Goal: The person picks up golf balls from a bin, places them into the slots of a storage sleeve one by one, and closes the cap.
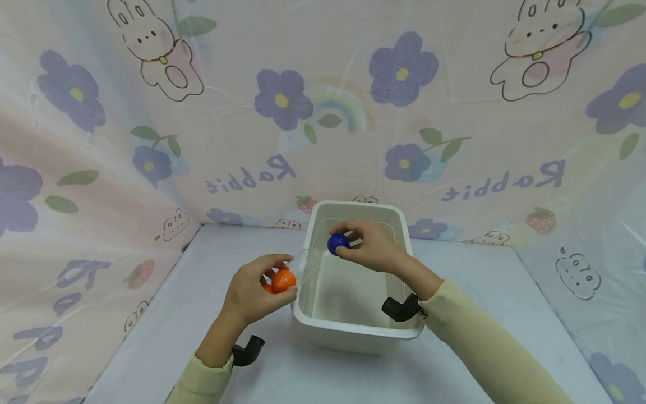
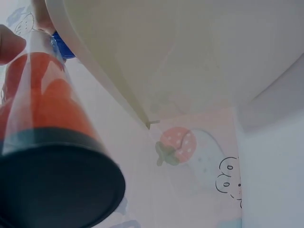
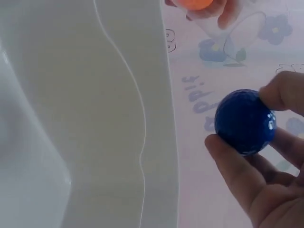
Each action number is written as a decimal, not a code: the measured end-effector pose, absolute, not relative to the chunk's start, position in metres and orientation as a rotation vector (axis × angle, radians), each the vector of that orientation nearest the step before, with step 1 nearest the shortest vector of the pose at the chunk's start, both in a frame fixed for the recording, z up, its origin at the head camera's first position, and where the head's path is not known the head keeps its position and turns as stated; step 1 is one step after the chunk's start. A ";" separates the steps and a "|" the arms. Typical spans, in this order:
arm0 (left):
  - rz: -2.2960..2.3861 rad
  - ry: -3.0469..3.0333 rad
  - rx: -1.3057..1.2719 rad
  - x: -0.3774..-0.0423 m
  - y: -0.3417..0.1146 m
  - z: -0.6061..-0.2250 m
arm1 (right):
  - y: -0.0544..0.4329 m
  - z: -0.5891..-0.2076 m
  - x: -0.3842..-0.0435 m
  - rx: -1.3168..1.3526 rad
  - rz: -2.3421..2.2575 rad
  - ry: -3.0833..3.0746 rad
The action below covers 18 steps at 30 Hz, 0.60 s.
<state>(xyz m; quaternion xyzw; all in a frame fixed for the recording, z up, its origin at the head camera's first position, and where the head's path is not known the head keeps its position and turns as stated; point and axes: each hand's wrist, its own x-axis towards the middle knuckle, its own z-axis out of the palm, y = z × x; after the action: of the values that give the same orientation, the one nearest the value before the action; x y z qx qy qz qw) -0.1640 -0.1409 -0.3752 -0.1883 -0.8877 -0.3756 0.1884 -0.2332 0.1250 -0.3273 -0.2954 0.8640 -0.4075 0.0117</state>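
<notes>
My left hand (image 1: 257, 286) grips a clear, tilted cup with a black base (image 2: 61, 185) beside the bin's left wall. Orange balls (image 1: 284, 281) show inside it. The cup's transparent mouth (image 3: 244, 38) points toward the bin and is faint in the head view. My right hand (image 1: 370, 244) pinches a shiny blue ball (image 1: 338, 244) between thumb and fingertips, above the bin's far part. In the right wrist view the blue ball (image 3: 245, 122) has a dimpled-looking surface. Beneath it stands the cream bin (image 1: 353, 324), with no balls visible on its floor.
The bin stands on a white-covered table (image 1: 454, 348). A patterned rabbit-and-flower curtain (image 1: 343, 146) hangs behind and at both sides. Black curved pieces are fixed at the left wrist (image 1: 248, 351) and right wrist (image 1: 401, 308).
</notes>
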 end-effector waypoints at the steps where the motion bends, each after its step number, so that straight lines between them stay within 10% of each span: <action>1: -1.054 -2.498 -0.530 -0.164 -0.141 -0.375 | 0.125 -0.327 -0.232 -0.913 -1.283 2.688; 18: -1.044 -2.504 -0.559 -0.163 -0.137 -0.373 | 0.113 -0.328 -0.211 -1.033 -1.503 2.489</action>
<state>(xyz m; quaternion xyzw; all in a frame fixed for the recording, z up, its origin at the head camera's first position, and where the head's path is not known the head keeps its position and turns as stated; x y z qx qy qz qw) -0.1634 -0.1369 -0.3730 -0.1984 -0.8885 -0.3703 0.1847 -0.2105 0.1131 -0.3282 -0.3347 0.8063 -0.4868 0.0281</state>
